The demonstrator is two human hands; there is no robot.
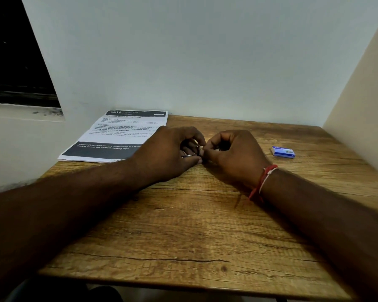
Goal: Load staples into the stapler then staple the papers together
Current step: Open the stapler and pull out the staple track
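My left hand (172, 151) curls around a small metal stapler (191, 155), of which only thin silver edges show between the fingers. My right hand (231, 153) meets it from the right, fingertips pinched together at the stapler's end; whether they hold staples is hidden. Both hands rest on the wooden table (194, 225) near its middle. A stack of printed papers (118, 136) lies at the back left, partly under my left hand. A small blue staple box (283, 151) lies flat to the right of my right hand.
A pale wall stands right behind the table, and a cream partition (362, 118) closes its right side. A dark window opening (15, 62) sits at the upper left. The table's front edge runs across the bottom.
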